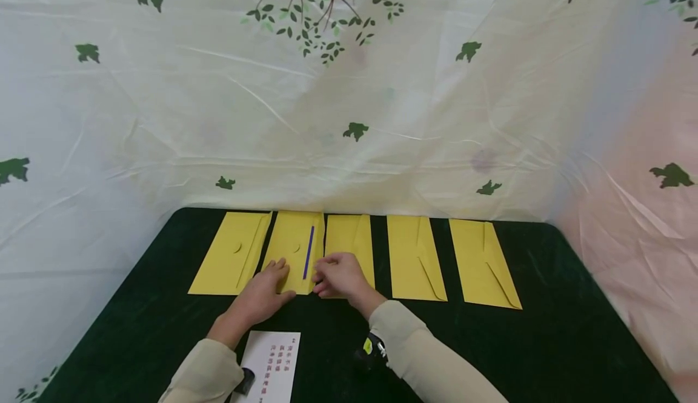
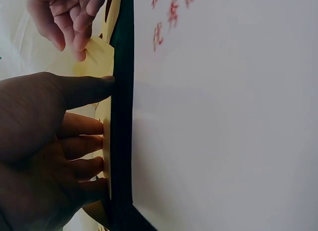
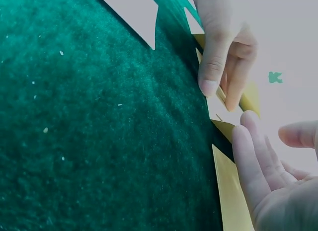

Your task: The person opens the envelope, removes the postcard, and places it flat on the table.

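A row of several yellow envelopes lies on the dark green cloth. My left hand (image 1: 265,291) rests on the lower part of the second envelope from the left (image 1: 286,233), fingers spread and mostly straight. Along that envelope's right side runs a thin blue-purple strip (image 1: 308,253), beside a lifted flap (image 3: 223,129). At the flap's near end is my right hand (image 1: 342,277), above the gap to the third envelope (image 1: 357,239). The right wrist view shows its fingers by the flap and its thumb apart from them. Whether the fingertips touch the flap is hard to tell.
The leftmost envelope (image 1: 226,251) and two at the right, a fourth (image 1: 410,257) and a fifth (image 1: 480,257), lie flat. A white card with red characters (image 1: 278,360) lies near the left forearm. Patterned white sheeting (image 1: 272,118) hangs behind the table.
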Tool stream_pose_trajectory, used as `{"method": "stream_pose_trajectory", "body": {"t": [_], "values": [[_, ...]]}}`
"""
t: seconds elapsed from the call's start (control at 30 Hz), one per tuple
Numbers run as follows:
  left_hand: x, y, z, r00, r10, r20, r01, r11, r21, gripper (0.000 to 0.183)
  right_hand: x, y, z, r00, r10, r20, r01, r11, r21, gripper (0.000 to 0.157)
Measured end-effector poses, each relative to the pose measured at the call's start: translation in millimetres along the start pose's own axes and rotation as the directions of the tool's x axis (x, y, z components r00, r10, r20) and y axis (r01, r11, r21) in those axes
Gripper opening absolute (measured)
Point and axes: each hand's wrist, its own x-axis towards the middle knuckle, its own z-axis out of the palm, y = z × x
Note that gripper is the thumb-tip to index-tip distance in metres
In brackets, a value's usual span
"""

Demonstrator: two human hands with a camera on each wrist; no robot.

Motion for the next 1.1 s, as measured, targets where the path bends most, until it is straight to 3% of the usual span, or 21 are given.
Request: {"method": "stream_pose_trajectory", "body": {"t": [0.43, 0.83, 1.1], "values": [[-0.2, -1.1, 0.6, 1.0, -0.005, -0.002, 0.005, 1.0, -0.019, 0.065, -0.3, 0.8, -8.3, 0.993, 0.105, 0.052, -0.113, 0.978, 0.174, 0.032], [1.7, -1.0, 0.2, 0.999, -0.033, 0.019, 0.033, 0.999, -0.036, 0.065, 3.3, 0.9, -8.3, 0.991, 0.133, 0.027, -0.136, 0.96, 0.244, 0.032], [3.0, 0.1, -0.3, 0.999, -0.035, 0.016, 0.036, 0.999, -0.033, 0.064, 7.7, 1.2, -4.6, 0.995, 0.095, -0.009, -0.088, 0.954, 0.286, 0.034]]}}
